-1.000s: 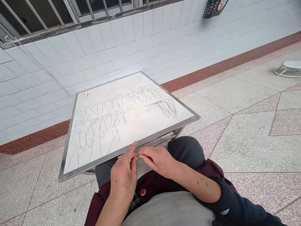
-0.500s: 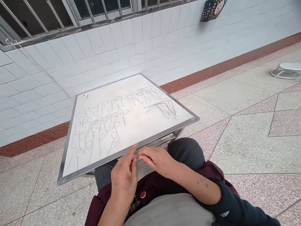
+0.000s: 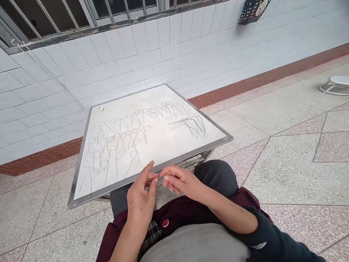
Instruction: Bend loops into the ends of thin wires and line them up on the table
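Note:
My left hand (image 3: pixel 141 193) is in front of the table's near edge, its thumb and a finger pinched together and its index finger pointing up. A thin dark wire (image 3: pixel 160 177), barely visible, spans the small gap to my right hand (image 3: pixel 181 182). The right thumb and index finger close on its other end, while the remaining fingers curl loosely below. On the white table (image 3: pixel 155 153) lie several thin wire pieces with round loops (image 3: pixel 119 155) and long tails, in rough rows. A loose bundle of straight dark wires (image 3: pixel 192 125) rests at the right side.
The table has a grey metal rim (image 3: pixel 185 157) and stands close to a white tiled wall (image 3: pixel 131 69). A small white and red item (image 3: pixel 101 108) sits at its far left corner. To the right is a low white stool (image 3: pixel 338 82); a dotted bag (image 3: pixel 253 12) hangs on the wall.
My right hand's fingers have spread a little and its lower fingers now show. The hands' fingertips have moved slightly up. The view has shifted slightly.

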Tool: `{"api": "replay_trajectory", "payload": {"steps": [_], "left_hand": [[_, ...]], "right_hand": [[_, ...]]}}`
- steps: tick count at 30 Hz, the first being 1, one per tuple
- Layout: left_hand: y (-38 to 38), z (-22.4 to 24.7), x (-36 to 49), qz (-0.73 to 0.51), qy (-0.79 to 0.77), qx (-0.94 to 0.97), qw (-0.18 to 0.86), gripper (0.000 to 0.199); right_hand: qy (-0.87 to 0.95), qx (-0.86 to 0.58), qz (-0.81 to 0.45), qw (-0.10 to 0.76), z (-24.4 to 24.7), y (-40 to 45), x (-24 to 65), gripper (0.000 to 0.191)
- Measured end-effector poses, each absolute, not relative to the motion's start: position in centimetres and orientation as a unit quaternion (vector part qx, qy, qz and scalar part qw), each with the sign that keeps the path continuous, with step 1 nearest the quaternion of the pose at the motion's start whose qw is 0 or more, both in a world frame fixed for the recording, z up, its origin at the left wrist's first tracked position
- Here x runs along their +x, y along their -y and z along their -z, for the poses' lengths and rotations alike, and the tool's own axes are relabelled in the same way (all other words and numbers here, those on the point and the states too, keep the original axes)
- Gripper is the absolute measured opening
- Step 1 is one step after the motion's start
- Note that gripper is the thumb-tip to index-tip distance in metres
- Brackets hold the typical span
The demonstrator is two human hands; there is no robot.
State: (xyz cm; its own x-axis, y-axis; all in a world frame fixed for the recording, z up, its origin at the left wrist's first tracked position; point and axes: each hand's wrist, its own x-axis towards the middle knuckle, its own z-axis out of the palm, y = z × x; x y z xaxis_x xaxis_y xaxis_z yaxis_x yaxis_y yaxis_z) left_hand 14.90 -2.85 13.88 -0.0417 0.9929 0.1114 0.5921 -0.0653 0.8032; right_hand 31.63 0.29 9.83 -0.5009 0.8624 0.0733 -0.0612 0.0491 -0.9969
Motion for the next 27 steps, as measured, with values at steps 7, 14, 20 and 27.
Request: {"api": "replay_trajectory", "payload": {"steps": [7, 14, 20, 27], "left_hand": [[2.8, -13.9, 15.9, -0.363, -0.642, 0.653, 0.172, 0.041], [2.2, -13.6, 16.6, -0.381, -0.640, 0.656, 0.117, 0.038], [1.7, -14.1, 15.6, -0.381, -0.647, 0.639, 0.166, 0.040], [1.4, -14.5, 15.2, -0.407, -0.626, 0.609, 0.267, 0.042]], "right_hand": [[0.582, -0.344, -0.607, 0.418, -9.7, -0.1, 30.7, 0.021], [0.484, -0.344, -0.640, 0.487, -9.0, 0.2, 29.0, 0.024], [0.522, -0.328, -0.653, 0.440, -9.4, -0.3, 30.1, 0.026], [0.540, -0.348, -0.634, 0.430, -9.1, -0.6, 30.7, 0.023]]}}
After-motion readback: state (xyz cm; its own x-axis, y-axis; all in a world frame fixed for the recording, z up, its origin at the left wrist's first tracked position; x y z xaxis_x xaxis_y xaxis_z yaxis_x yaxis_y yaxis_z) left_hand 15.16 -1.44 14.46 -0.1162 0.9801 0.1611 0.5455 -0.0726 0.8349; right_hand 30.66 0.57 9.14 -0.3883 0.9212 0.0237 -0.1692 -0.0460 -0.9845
